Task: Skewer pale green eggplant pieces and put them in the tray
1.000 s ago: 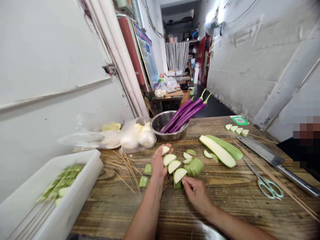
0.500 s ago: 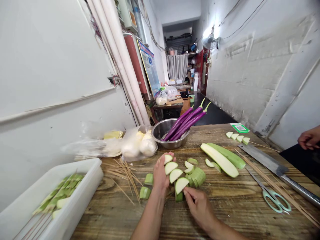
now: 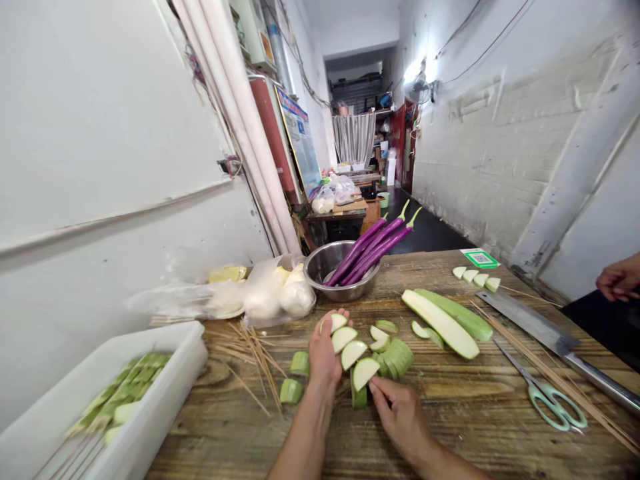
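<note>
My left hand (image 3: 324,350) is cupped along a slanting row of half-round zucchini slices (image 3: 343,339), its thumb by the far one. At the near end of the row, my right thumb and fingers pinch the edge of the closest zucchini slice (image 3: 365,373); my right hand (image 3: 397,413) is closed. Whether a stick runs through the row cannot be seen. Under the closest slice stands a green-skinned piece (image 3: 359,398). More cut zucchini (image 3: 397,359) lies stacked just right of the row. Two chunks (image 3: 291,391) (image 3: 300,363) sit left of my left wrist.
Bamboo skewers (image 3: 257,360) lie scattered at left, near a white bin (image 3: 187,360) of skewered zucchini. Behind are bagged goods (image 3: 270,293) and a steel bowl (image 3: 320,283) of eggplants (image 3: 370,250). Rightward lie zucchini halves (image 3: 443,323), a cleaver (image 3: 530,323) and scissors (image 3: 550,400). Another person's hand (image 3: 620,277) shows at right.
The whole view has shifted slightly downward. Both hands keep nearly the same hold on the row of slices.
</note>
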A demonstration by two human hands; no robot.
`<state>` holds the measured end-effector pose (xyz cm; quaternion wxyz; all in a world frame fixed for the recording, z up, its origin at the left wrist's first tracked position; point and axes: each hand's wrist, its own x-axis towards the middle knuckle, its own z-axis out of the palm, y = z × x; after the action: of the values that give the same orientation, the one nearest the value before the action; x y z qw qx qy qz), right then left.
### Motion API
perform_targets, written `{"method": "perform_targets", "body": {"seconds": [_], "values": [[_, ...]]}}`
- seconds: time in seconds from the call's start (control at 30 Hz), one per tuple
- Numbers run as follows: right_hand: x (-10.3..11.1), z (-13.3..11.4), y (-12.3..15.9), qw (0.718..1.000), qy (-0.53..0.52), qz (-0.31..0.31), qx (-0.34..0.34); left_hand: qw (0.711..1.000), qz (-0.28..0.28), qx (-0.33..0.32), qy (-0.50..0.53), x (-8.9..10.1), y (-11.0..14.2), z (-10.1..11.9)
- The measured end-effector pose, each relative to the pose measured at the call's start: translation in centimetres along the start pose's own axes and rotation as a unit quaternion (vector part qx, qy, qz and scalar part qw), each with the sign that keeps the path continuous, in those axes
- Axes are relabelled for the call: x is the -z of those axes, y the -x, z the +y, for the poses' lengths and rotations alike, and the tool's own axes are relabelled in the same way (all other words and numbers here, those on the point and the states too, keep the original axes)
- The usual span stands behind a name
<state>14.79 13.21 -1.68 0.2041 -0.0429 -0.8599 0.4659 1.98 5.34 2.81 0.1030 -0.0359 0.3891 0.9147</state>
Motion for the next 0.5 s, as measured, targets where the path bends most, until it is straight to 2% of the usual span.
{"method": "perform_targets", "body": {"seconds": [0.37, 0.5], "values": [[-0.25, 0.34, -0.13, 1.000, 0.011, -0.001, 0.015, 1.000, -0.015, -0.009, 0.004, 0.45, -0.48, -0.44], [-0.23, 0.49, -0.39, 1.000, 0.004, 0.000, 0.016, 0.997, -0.052, 0.039, 0.035, 0.26, -0.44, 0.26]]}}
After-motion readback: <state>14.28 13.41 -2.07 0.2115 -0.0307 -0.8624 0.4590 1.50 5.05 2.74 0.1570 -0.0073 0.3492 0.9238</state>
